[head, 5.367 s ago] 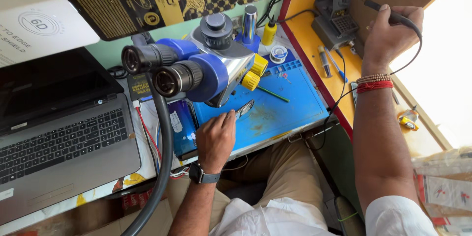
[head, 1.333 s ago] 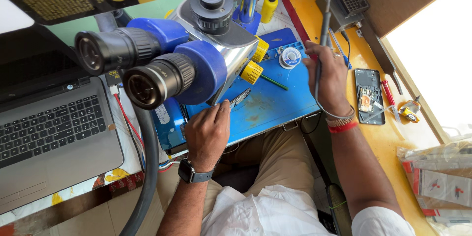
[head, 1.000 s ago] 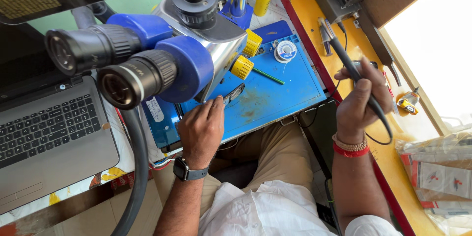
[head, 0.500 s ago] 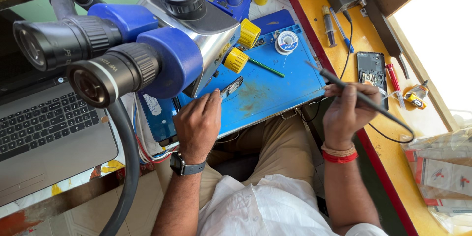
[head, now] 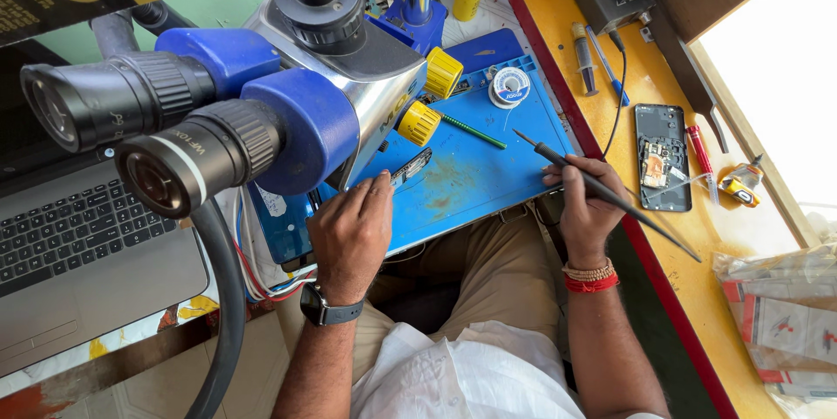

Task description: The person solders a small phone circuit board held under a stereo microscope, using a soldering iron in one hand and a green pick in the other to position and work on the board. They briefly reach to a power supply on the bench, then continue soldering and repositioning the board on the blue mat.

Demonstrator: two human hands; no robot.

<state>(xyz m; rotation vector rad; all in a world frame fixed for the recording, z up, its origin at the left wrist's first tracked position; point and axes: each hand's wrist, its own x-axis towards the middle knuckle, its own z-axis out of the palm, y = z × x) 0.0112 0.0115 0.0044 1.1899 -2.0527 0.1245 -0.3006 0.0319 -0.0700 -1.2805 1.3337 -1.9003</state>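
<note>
Presently the right hand (head: 586, 210) is closed in a pen-style pinch on the soldering iron (head: 602, 192), tip raised above the blue work mat (head: 471, 183) and pointing toward the solder spool (head: 509, 86). The left hand (head: 349, 231) rests on the mat with fingers curled, fingertips pressed against a small dark board (head: 410, 168) that lies under the microscope (head: 261, 96) head.

Hazards from this position:

1. Burn. The iron tip hangs in open air between both hands. A lateral sweep toward the board would pass close to the left fingertips.
2. Cable drag. The iron's cord trails off the rear of the handle over the yellow counter (head: 610, 53). A snag could jerk the tip off target.
3. Collateral contact. The opened phone (head: 662, 157) lies just beside the right wrist, near the red-handled tool (head: 700, 149). An elbow shift could push either one toward the counter edge.
4. Board slip. The board is held by finger pressure alone; no clamp is visible. Tip pressure may skate it across the mat.
5. Obstruction. The microscope's yellow knobs (head: 432, 96) project near the working zone.
</note>
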